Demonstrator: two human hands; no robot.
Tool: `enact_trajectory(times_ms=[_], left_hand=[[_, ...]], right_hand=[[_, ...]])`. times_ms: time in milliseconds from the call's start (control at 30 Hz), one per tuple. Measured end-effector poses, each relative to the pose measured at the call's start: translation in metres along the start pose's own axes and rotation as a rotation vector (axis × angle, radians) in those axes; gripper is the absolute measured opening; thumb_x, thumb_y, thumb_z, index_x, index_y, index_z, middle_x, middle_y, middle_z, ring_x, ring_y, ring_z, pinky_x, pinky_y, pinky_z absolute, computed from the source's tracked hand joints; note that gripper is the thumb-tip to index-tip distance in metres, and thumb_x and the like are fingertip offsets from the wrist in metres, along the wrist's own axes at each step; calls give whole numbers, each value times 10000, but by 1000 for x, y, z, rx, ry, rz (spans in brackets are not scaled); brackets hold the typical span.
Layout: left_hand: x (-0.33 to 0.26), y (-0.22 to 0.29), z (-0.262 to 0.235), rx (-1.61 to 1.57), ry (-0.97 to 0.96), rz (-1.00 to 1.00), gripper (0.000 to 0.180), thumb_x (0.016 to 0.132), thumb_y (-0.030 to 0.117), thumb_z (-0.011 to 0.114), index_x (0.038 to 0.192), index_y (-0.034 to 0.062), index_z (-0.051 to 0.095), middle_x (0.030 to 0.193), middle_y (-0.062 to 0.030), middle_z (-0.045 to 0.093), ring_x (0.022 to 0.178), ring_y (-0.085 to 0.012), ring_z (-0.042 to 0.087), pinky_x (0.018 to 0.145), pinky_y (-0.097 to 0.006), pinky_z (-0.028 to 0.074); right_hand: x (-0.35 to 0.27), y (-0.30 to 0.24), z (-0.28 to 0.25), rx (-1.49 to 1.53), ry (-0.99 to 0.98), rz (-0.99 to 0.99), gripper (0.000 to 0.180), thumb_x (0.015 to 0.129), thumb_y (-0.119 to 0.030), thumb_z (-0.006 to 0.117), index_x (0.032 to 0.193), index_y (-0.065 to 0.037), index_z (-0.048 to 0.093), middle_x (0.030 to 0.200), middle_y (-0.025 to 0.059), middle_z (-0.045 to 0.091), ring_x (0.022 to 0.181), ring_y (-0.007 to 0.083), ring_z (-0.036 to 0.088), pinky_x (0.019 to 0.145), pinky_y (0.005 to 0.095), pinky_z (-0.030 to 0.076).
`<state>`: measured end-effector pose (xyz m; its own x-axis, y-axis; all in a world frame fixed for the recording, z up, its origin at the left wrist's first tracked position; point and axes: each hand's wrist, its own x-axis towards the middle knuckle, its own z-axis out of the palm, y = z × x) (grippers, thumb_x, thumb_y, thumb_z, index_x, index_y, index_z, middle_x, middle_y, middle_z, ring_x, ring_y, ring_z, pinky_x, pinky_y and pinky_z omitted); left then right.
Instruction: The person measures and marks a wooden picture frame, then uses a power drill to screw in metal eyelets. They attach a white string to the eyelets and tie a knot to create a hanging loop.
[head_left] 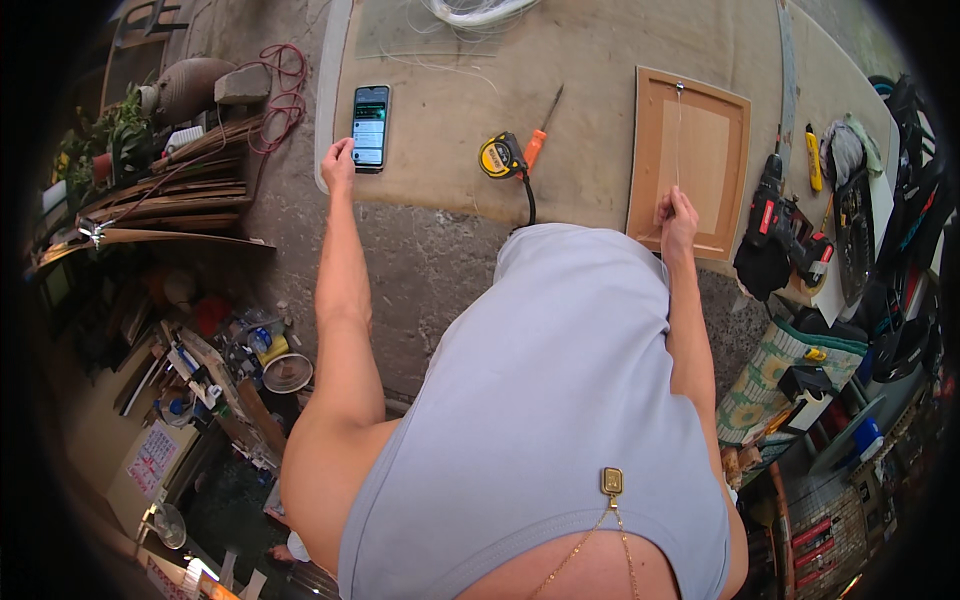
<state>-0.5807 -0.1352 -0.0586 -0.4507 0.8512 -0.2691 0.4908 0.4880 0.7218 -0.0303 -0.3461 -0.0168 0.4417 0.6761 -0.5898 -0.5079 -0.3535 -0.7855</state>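
Observation:
My left hand (339,163) is at the lower left edge of a phone (371,128) with a lit screen. Its fingers are curled together; whether anything is pinched in them cannot be made out. My right hand (678,218) pinches a thin pale string (680,140), drawn down from a small metal hanger (680,86) at the top of a wooden picture frame (740,160). The frame lies back side up, and my hand is over its lower part. Between my hands lie a yellow and black tape measure (501,156) and a screwdriver (536,148) with an orange handle.
A coil of clear line (480,12) lies at the table's (440,120) far side. A cordless drill (770,215), a yellow utility knife (813,158) and a black tray (853,235) are on the right. Wood strips (190,190) and red cord (285,105) lie to the left.

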Motion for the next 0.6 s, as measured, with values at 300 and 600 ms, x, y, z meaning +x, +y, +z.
enact_trajectory(times_ms=[300, 600], left_hand=[[-16, 4, 13, 395, 108, 180, 537, 637, 411, 771, 1015, 55, 632, 924, -103, 629, 844, -239, 596, 795, -344, 465], [-15, -6, 5, 182, 21, 251, 602, 606, 404, 797, 1079, 69, 632, 1013, -118, 608, 895, -223, 591, 797, -338, 463]], right_hand=[[1, 1, -2, -30, -24, 16, 253, 940, -227, 494, 738, -76, 514, 661, -1, 452, 578, 96, 406, 518, 237, 322], [1, 0, 2, -2, -4, -17, 273, 928, -227, 519, 694, -87, 522, 599, -22, 459, 511, 70, 416, 453, 210, 322]])
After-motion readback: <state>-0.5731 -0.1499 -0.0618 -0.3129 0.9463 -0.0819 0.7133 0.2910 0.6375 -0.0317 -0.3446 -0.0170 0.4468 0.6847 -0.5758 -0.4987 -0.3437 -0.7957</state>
